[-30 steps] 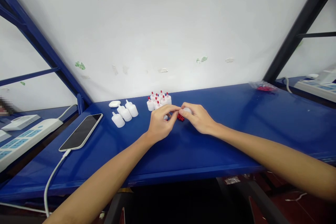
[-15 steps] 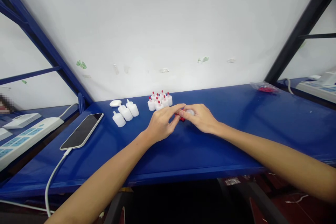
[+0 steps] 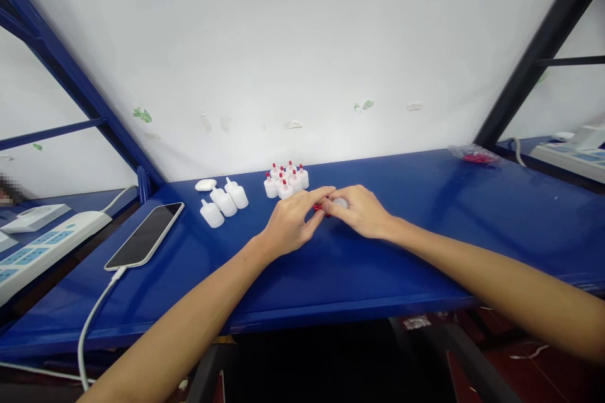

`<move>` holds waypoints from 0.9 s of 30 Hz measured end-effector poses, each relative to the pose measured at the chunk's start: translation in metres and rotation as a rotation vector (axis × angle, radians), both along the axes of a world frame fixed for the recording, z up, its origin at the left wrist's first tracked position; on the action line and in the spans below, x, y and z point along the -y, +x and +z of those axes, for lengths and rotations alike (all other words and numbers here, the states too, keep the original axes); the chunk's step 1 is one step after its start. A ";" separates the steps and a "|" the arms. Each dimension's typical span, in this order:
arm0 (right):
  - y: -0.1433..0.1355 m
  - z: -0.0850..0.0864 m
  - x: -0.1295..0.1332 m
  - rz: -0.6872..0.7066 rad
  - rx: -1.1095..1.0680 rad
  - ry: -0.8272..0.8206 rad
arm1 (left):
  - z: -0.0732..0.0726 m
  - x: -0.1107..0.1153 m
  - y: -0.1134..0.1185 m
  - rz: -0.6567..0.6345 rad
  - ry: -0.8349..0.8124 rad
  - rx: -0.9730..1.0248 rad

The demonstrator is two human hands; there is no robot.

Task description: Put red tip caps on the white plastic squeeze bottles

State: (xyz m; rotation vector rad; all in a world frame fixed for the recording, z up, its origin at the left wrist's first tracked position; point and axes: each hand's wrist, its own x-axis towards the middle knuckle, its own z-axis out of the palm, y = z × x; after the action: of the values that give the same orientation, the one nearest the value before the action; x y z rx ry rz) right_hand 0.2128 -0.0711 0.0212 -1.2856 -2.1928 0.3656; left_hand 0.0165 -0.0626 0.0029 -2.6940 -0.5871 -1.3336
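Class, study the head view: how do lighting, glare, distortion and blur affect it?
Head view: pale glare on the glossy blue tabletop, near-black shadow beneath it; apparent wide-angle stretch, with the long blue post and long black post leaning outward; a pixelated patch at the left edge; small red pieces by the fingers too soft to separate.

Blue tabletop [image 3: 331, 280] with white bottles [image 3: 224, 203], red pieces [image 3: 318, 207], phone [image 3: 145, 236], plastic bag [image 3: 475, 155].
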 end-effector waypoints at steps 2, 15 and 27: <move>-0.001 0.000 0.000 0.005 -0.022 0.004 | -0.001 0.001 0.002 -0.018 -0.023 0.032; -0.001 -0.001 0.004 0.067 -0.121 0.024 | 0.003 0.013 0.018 -0.084 -0.283 0.308; 0.006 -0.009 -0.009 0.025 -0.164 0.017 | 0.018 -0.034 -0.046 0.290 -0.061 0.047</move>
State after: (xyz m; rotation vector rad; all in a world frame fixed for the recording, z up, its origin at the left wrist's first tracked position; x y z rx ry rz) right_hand 0.2185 -0.0620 0.0119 -1.1766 -2.0718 0.4447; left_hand -0.0294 -0.0290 0.0212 -2.5039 -0.9936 -1.3213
